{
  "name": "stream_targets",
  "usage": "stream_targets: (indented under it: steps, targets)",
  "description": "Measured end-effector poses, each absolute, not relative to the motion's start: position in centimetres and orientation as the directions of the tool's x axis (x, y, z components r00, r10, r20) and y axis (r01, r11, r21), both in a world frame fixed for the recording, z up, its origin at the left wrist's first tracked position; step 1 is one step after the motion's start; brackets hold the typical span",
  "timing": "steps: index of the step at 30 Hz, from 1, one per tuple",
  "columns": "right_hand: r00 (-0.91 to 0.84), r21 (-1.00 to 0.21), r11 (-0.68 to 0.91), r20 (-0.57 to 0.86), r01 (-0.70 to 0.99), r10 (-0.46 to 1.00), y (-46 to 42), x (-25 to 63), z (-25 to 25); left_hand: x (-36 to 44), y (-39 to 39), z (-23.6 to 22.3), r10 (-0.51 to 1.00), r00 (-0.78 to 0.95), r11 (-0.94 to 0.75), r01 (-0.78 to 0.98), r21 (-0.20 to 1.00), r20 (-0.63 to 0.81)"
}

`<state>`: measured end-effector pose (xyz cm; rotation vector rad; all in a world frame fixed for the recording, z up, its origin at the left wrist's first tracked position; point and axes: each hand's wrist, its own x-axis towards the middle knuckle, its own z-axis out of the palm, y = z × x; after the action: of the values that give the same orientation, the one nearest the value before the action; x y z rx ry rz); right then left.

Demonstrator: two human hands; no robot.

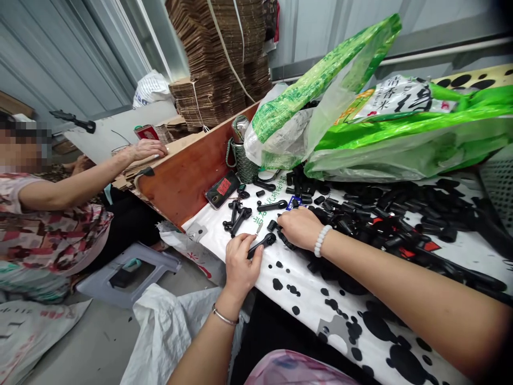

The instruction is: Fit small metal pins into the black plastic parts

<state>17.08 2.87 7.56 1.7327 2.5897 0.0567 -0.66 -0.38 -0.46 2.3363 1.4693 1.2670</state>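
My left hand (241,266), a metal bangle on its wrist, pinches a black handle-shaped part (262,244) with a round end pointing right. Beside it, my right hand (300,228), with a white bead bracelet (322,240), bends its fingers down at the near edge of a heap of black parts (352,219). Its fingertips are mostly hidden, so what they grip cannot be made out. A short black cylinder (271,225) lies between the hands. Farther back rest another black handle-shaped part (272,205) and a few similar parts (239,219) to the left.
A phone (221,190) and a woven-covered cup (245,163) stand by the wooden board (192,176). Green plastic bags (401,144) lie behind the heap. At the left sits another person (60,208), one hand on the board's top edge. Stacked cardboard (220,64) rises behind.
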Motion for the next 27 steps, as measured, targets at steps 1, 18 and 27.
stream_targets:
  steps: [1, 18, 27]
  targets:
    - [-0.379, 0.042, 0.379, -0.016, 0.924, 0.925, 3.0, 17.0, 7.6, -0.7, -0.4, -0.4, 0.786, 0.188, -0.529, 0.697, 0.484, 0.589]
    - [-0.365, -0.16, 0.372, 0.073, 0.914, 0.928, 0.3, 21.7, 9.7, -1.4, 0.0, -1.0, 0.756, 0.19, -0.572, 0.657, 0.491, 0.627]
    - [-0.233, -0.39, 0.414, 0.432, 0.823, 0.871, -10.7, 26.0, 9.9, 6.2, -4.9, 3.7, 0.813, 0.357, -0.523, 0.099, 0.846, 0.461]
